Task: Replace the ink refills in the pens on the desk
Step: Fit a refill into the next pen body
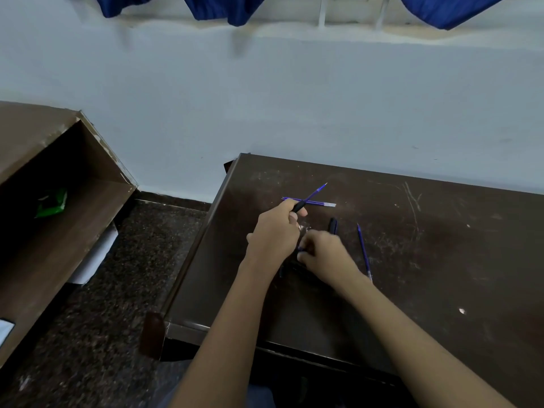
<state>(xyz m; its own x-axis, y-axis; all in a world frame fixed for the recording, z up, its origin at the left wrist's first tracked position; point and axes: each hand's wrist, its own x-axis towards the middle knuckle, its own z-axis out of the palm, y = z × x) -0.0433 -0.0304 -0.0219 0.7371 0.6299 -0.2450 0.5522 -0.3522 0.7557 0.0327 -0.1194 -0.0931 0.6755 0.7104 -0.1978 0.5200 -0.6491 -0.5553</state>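
Observation:
On the dark brown desk (441,260), my left hand (275,231) grips a black pen barrel (300,206) with a blue refill (316,192) sticking out of it, pointing up and to the right. My right hand (322,251) is curled just below it, its fingers closed on a small dark pen part that I cannot make out. A loose blue refill (319,203) lies flat on the desk behind my left hand. Another blue refill (363,250) lies right of my right hand. A black pen cap (333,225) rests between them.
The desk's left edge (203,237) drops to a dark speckled floor. A brown wooden shelf unit (59,201) stands at the left with a green packet (51,203) inside it. A pale wall runs right behind the desk.

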